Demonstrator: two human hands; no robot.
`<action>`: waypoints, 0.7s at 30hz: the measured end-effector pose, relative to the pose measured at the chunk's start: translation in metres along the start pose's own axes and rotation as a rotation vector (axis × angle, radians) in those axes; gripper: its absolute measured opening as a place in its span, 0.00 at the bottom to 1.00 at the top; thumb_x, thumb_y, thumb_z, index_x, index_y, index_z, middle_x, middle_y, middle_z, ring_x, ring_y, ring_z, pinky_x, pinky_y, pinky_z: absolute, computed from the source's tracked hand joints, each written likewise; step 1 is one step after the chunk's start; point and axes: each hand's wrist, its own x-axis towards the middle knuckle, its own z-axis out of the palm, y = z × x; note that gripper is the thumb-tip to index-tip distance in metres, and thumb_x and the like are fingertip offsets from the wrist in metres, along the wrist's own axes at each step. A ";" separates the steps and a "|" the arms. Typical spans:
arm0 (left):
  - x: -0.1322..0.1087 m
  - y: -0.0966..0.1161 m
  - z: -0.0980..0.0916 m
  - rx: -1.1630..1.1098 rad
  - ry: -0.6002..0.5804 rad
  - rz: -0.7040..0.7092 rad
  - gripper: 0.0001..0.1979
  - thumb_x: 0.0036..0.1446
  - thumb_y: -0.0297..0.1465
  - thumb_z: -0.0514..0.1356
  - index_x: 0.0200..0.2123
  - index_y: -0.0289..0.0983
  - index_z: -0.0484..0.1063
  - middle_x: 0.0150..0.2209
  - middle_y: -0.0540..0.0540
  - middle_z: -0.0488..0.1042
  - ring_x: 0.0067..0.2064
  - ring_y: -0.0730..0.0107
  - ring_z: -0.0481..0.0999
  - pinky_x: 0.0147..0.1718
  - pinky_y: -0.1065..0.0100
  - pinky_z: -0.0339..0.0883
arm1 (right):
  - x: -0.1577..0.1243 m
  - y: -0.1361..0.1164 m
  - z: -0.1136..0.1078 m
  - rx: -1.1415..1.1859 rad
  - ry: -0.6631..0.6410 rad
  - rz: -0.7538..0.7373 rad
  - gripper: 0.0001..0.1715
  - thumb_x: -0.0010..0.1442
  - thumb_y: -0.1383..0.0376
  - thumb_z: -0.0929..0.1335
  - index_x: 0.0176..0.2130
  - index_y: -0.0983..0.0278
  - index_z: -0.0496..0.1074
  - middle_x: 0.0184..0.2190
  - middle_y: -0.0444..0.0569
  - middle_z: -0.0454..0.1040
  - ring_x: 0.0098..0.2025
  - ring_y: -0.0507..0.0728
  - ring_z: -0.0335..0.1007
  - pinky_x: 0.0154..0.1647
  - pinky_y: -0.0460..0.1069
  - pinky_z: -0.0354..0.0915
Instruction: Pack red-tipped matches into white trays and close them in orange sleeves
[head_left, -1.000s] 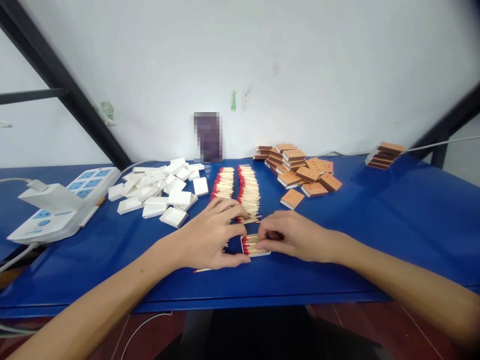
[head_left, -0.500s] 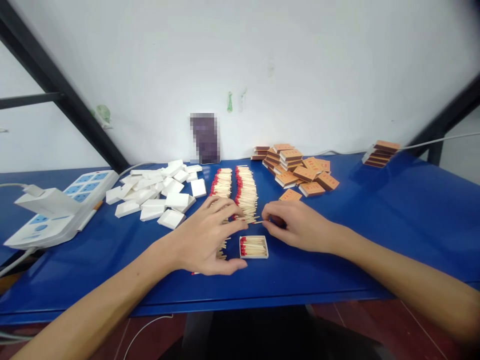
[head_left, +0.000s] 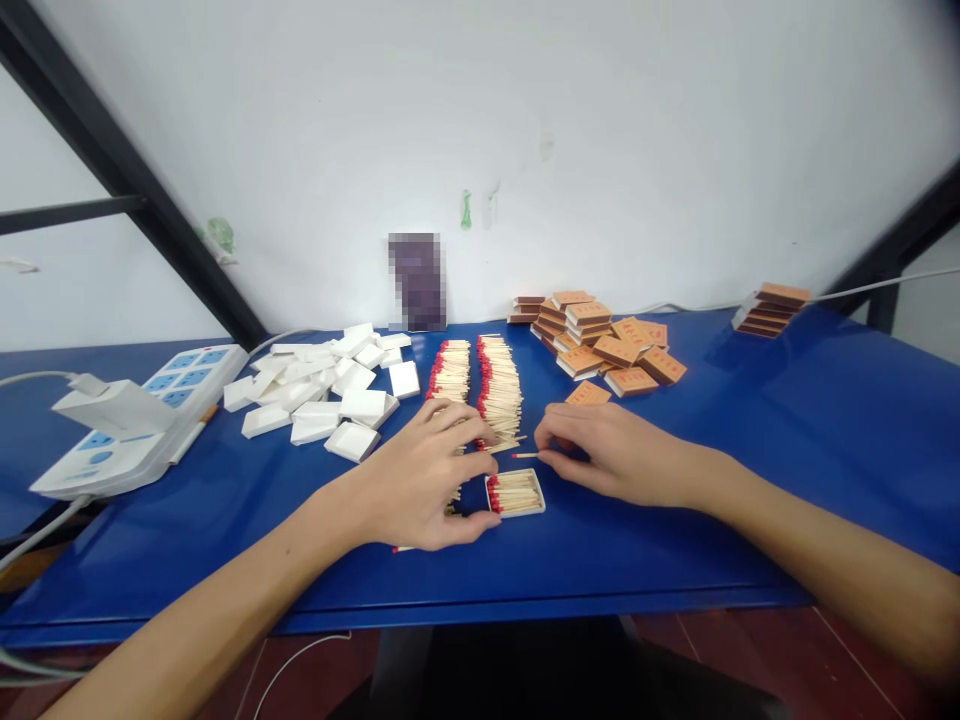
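My right hand pinches a single match by its pale end, its red head pointing left. The match is just above the far edge of a small white matchbox tray filled with matches, red heads to the left. My left hand has its thumb and index finger against the tray's left corners, its other fingers spread over the matches beyond. Two long rows of matches, a left row and a right row, run away from me; my left hand hides part of the left row.
White matchbox trays lie in a heap at left. Orange matchbox covers are piled at right, with a small stack farther right. A white power strip with a plugged-in adapter lies on the blue table. A blurred dark panel leans against the wall.
My right hand has drawn the match away from the right row toward the tray. My left thumb and index finger have closed in on the tray, which has turned slightly.
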 end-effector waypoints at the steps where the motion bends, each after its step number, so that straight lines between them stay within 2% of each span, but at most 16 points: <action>1: 0.000 0.000 0.000 0.006 0.002 -0.001 0.16 0.59 0.44 0.62 0.39 0.37 0.77 0.47 0.39 0.74 0.52 0.52 0.70 0.55 0.50 0.61 | 0.000 -0.002 -0.001 0.018 0.021 -0.016 0.07 0.69 0.65 0.63 0.38 0.63 0.68 0.33 0.46 0.71 0.31 0.53 0.63 0.34 0.48 0.57; 6: 0.001 0.000 0.001 0.025 0.005 0.002 0.16 0.60 0.44 0.61 0.38 0.36 0.77 0.47 0.39 0.74 0.52 0.51 0.70 0.55 0.50 0.61 | 0.000 -0.015 0.008 0.123 0.032 -0.106 0.06 0.66 0.68 0.65 0.36 0.65 0.71 0.32 0.45 0.69 0.31 0.51 0.63 0.33 0.47 0.56; 9: 0.001 -0.001 0.001 0.021 0.005 0.004 0.16 0.60 0.44 0.61 0.38 0.35 0.76 0.46 0.39 0.74 0.51 0.52 0.70 0.54 0.51 0.61 | 0.002 -0.020 0.014 0.134 0.013 -0.115 0.06 0.66 0.65 0.66 0.37 0.64 0.70 0.32 0.45 0.70 0.30 0.51 0.63 0.32 0.47 0.56; 11: 0.001 -0.001 0.001 0.022 0.010 0.002 0.16 0.59 0.44 0.62 0.37 0.35 0.76 0.45 0.39 0.74 0.50 0.53 0.70 0.54 0.51 0.61 | 0.002 -0.019 0.013 0.119 0.047 -0.112 0.08 0.68 0.63 0.65 0.35 0.64 0.69 0.31 0.45 0.70 0.30 0.51 0.63 0.32 0.47 0.56; 13: 0.000 -0.001 0.001 0.023 0.015 -0.001 0.16 0.59 0.44 0.62 0.37 0.36 0.76 0.45 0.40 0.74 0.50 0.53 0.70 0.54 0.52 0.61 | 0.002 -0.014 0.009 0.046 0.126 -0.093 0.09 0.68 0.64 0.63 0.35 0.64 0.67 0.31 0.46 0.69 0.31 0.52 0.63 0.32 0.48 0.56; 17: 0.000 -0.001 0.001 0.013 0.023 -0.006 0.15 0.59 0.43 0.63 0.39 0.37 0.77 0.46 0.40 0.75 0.51 0.53 0.71 0.55 0.52 0.60 | 0.001 0.006 -0.004 -0.270 0.299 0.031 0.05 0.65 0.69 0.62 0.38 0.64 0.68 0.35 0.49 0.70 0.37 0.57 0.66 0.38 0.51 0.58; 19: 0.001 -0.001 0.000 0.004 0.023 -0.008 0.15 0.59 0.43 0.63 0.38 0.36 0.78 0.45 0.40 0.75 0.51 0.53 0.71 0.55 0.52 0.60 | -0.001 0.017 -0.010 -0.391 0.286 0.102 0.07 0.61 0.71 0.63 0.40 0.64 0.68 0.39 0.52 0.70 0.40 0.60 0.66 0.41 0.52 0.59; 21: 0.001 -0.001 0.000 -0.003 0.021 -0.015 0.15 0.59 0.42 0.63 0.38 0.36 0.78 0.45 0.40 0.75 0.51 0.54 0.71 0.55 0.52 0.60 | -0.004 0.026 -0.013 -0.464 0.203 0.153 0.09 0.57 0.71 0.64 0.40 0.64 0.66 0.42 0.54 0.70 0.43 0.62 0.65 0.43 0.54 0.59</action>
